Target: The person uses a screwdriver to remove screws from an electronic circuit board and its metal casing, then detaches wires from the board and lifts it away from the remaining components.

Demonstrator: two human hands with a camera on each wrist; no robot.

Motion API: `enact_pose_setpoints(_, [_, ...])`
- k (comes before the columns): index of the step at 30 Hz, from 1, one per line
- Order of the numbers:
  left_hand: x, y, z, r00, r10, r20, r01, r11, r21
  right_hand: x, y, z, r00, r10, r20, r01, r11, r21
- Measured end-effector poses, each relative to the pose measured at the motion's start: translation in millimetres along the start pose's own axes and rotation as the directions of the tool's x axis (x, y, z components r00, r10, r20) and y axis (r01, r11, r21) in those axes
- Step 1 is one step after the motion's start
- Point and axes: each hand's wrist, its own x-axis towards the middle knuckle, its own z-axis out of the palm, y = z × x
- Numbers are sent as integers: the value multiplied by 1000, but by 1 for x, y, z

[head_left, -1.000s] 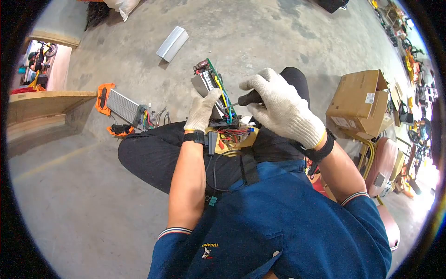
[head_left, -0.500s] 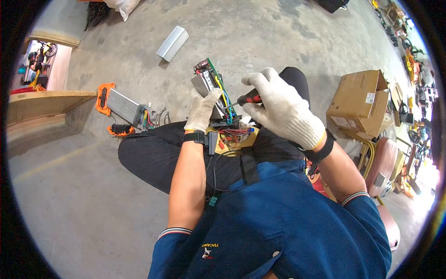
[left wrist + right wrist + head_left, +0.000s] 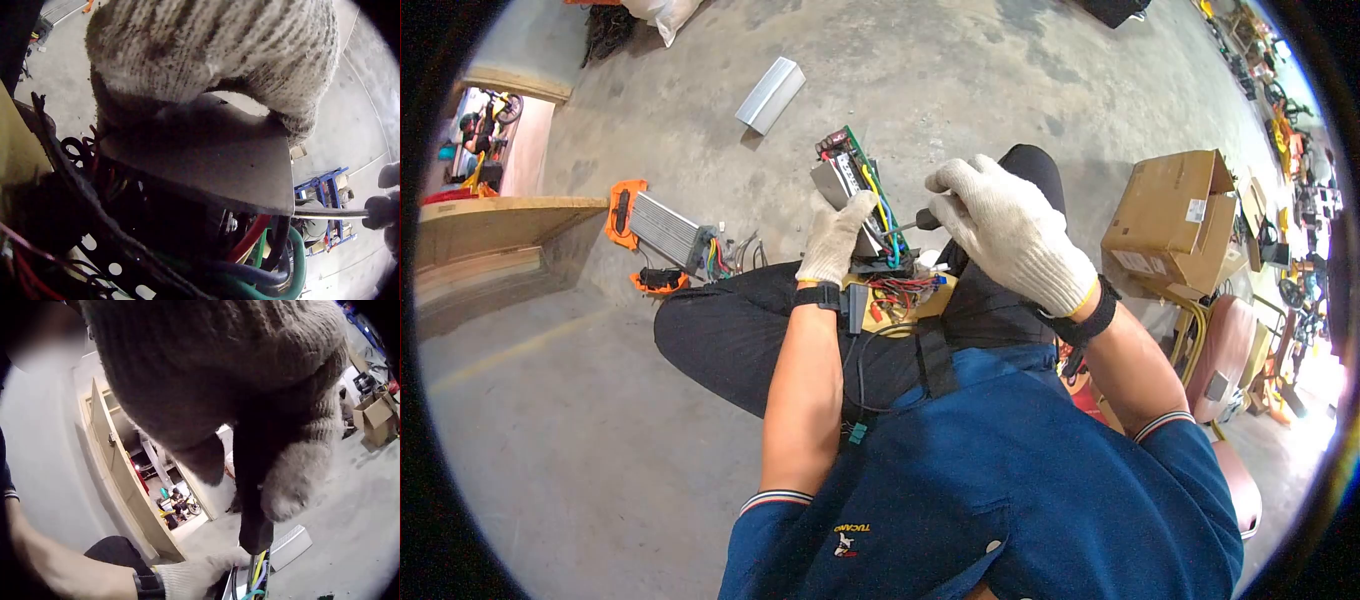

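In the head view my gloved left hand grips the near left side of an opened device with a green circuit board, a metal plate and thick wires. The left wrist view shows that glove pinching the grey plate, with red, green and blue wires below it. My gloved right hand holds a screwdriver by its dark handle, its shaft reaching left to the wires. From the right wrist, the handle points down between glove fingers; the tip is hidden among the wires.
A silver metal casing lies on the floor ahead. To the left rests a finned unit with orange end parts and loose wires. A cardboard box stands at the right. Thin wires lie on a yellow piece at the lap.
The right hand has turned and its fingers have curled nearer the screwdriver handle, whose red part is now covered. My left hand and the device have barely moved.
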Motion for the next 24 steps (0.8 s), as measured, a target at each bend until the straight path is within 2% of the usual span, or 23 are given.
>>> enact_pose_setpoints(1, [-2,2,0,1000,19,-3,-19,1000,24,0,2,1,1000,-3,1,3,1000,1])
enact_pose_setpoints(3, [-5,5,0,999,35,-7,-35,998,50,-3,6,2,986,-139,-94,142,990,27])
enact_pose_setpoints(5, [-4,5,3,1000,10,3,-10,999,-49,-5,6,3,983,-144,-112,148,989,23])
enact_pose_setpoints(9, [8,-15,5,995,76,-70,-80,995,-52,-7,1,5,965,-184,-188,186,982,-8])
enact_pose_setpoints(10, [11,-22,4,999,42,-9,-42,994,-101,-8,2,5,964,-188,-187,190,982,-6])
enact_pose_setpoints(11, [13,-27,0,999,12,45,-5,989,-146,-8,3,4,980,-122,-157,119,992,-30])
enact_pose_setpoints(12, [-9,16,1,989,-96,108,94,995,27,-5,3,5,990,-70,-124,64,997,-46])
enact_pose_setpoints(13, [11,-25,4,966,-164,199,206,956,-209,-2,10,3,986,-131,-102,128,991,-36])
enact_pose_setpoints(14, [9,-22,2,980,-126,156,151,976,-157,1,12,6,974,-185,-133,181,983,-41])
enact_pose_setpoints(15, [8,-18,0,996,-81,27,82,996,-37,1,7,3,978,-168,-121,168,986,-8])
enact_pose_setpoints(17, [18,-36,4,991,123,-55,-124,992,-27,0,5,-1,992,-120,-35,122,989,87])
enact_pose_setpoints(19, [9,-22,7,989,53,-139,-50,999,22,-1,11,1,988,-143,-55,147,985,90])
enact_pose_setpoints(20, [14,-29,8,990,73,-118,-71,997,18,-4,9,1,987,-154,-49,158,983,89])
enact_pose_setpoints(22, [30,-54,9,985,116,-126,-123,991,-44,-4,0,0,997,-35,-63,37,999,30])
enact_pose_setpoints(23, [32,-59,12,979,145,-145,-162,981,-109,-4,-3,-2,996,-68,-62,70,997,30])
enact_pose_setpoints(24, [24,-47,13,981,135,-143,-138,990,-14,-5,-2,-4,998,-51,-40,52,998,37])
